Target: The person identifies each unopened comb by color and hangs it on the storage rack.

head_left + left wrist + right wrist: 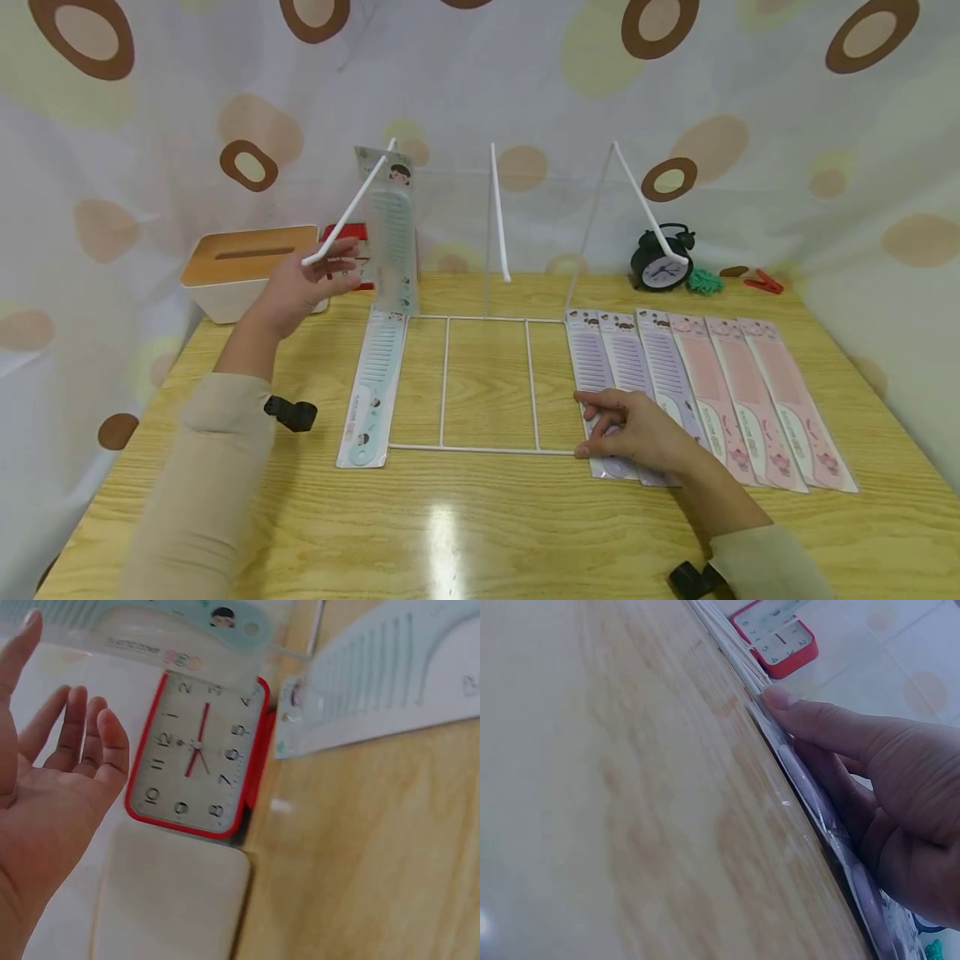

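Observation:
A white wire display rack [480, 451] stands on the table, three prongs angling up and forward. From its left prong hangs a packaged pale-blue comb [393, 242]; another packaged blue comb [372, 392] lies flat by the rack's left side. My left hand [303, 279] is beside the left prong, fingers spread and holding nothing; in the left wrist view the hand [60, 772] is apart from the hanging pack. At the rack's front right corner, my right hand [637, 429] grips the frame with thumb and bent fingers, over the nearest packaged purple comb [588, 350].
Packaged purple and pink combs [795, 400] lie in a row right of the rack. Behind stand a wooden-lidded tissue box [247, 258], a red clock [187, 757] and a black alarm clock [660, 262]. Green cord [705, 282] and a red clip [764, 282] lie back right.

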`<state>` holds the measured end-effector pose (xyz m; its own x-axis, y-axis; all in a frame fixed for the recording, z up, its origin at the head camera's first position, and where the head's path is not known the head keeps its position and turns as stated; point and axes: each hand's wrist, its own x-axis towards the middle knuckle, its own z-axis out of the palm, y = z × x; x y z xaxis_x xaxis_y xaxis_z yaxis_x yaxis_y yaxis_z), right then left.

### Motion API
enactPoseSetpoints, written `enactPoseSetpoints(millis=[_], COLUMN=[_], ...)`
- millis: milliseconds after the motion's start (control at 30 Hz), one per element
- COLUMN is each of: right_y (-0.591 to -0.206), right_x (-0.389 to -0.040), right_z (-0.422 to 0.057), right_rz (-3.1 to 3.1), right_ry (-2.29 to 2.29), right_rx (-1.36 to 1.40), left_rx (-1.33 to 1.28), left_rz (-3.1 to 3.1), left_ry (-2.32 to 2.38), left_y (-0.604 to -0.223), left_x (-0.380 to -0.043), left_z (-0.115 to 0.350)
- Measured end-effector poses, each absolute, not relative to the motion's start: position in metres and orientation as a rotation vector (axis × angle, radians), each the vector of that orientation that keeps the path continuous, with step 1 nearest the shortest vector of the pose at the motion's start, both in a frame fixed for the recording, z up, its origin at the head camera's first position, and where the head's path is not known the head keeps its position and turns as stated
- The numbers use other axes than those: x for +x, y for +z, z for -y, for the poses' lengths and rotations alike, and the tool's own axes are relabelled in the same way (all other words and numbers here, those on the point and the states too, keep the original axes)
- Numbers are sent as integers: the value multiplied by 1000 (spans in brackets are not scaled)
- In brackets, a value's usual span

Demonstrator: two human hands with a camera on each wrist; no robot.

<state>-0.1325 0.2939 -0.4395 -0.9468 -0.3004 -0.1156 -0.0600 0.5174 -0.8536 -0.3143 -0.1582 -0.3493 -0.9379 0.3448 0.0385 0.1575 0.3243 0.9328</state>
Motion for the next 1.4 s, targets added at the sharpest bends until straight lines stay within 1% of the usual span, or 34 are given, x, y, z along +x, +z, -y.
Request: enactPoseSetpoints(millis=[167,367,533,700,900,1167,1267,1400], right_y=[-441,-440,-441,-442,-441,-439,-440,-440], right_x=[-132,-132,-132,-133,-132,-130,-131,-131], right_z=[-295,-294,-293,-292,-295,-297,-296,-296], right_rz=[-2496,-2487,-2493,-2486,-2487,-2473,-2459,-2471], right_ry=[-1418,-1437,-1429,-1432,-1435,-1449,-1457,-1450], right_rx=[-326,-323,-343,-339,-307,-330,-334,-314], left_rx=[491,470,428,451,481,410,381,432], left_rz=[-2386,-2365,-2363,-2482,-2536,-2598,-2602,-2604], left_ry=[1534,1399,1378,1262,1212,1219,1174,1074], left_y=[-383,-408,-423,-430,-432,-429,-418,-392], left_x=[-323,-331,-337,-342,-339,-331,-325,-316], left_z=[165,164,164,162,156,152,157,162])
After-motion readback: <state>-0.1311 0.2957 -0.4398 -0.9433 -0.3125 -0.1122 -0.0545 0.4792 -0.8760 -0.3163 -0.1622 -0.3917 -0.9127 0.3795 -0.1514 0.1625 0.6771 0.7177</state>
